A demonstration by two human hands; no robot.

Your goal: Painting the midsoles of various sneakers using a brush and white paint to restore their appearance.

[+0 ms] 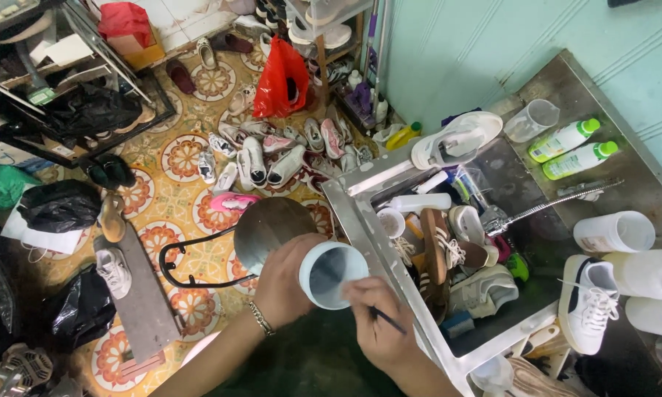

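a patterned tile floor (pixel 176 198) in yellow and orange spreads across the left of the room, strewn with a heap of sneakers (pixel 272 154), black plastic bags (pixel 59 206) and a red bag (pixel 283 77). to the right a steel sink (pixel 371 242) is set against a pale green wall (pixel 478 44), its basin packed with more shoes, among them a brown shoe (pixel 438 246) with white laces. a white sneaker (pixel 588 301) lies on the counter by the basin, beside translucent plastic jugs (pixel 614 231). two green-capped bottles (pixel 570 151) lie further back, and a white sandal (pixel 456 138) sits on the sink's far corner. a round-seated metal stool (pixel 268 228) stands just left of the sink. in front of it the left hand (pixel 287 283), a bracelet at its wrist, is wrapped around a small white cup (pixel 331 272), held tilted just outside the sink's near edge. the right hand (pixel 375 323) pinches a thin dark brush (pixel 386 320), fingers closed on it, touching the cup's rim.
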